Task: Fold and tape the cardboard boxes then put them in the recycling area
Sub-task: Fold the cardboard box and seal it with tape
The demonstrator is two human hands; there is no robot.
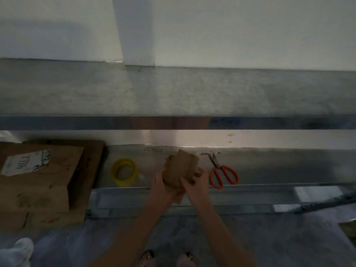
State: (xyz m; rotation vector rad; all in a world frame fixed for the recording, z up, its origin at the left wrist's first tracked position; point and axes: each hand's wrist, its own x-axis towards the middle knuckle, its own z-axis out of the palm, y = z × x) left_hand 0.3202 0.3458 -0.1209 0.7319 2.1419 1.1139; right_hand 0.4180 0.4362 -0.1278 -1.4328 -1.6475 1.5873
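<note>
Both hands — left hand (163,186), right hand (194,186) — grip the small cardboard box (180,169).

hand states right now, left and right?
left hand: holding the small cardboard box, gripping its left side.
right hand: holding the same box, fingers curled round its right edge.

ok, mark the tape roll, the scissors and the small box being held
tape roll (123,182), head view, near yellow wall of the ring
scissors (217,165), head view, metal by the pivot
small box (179,167), head view, middle of brown face
</note>
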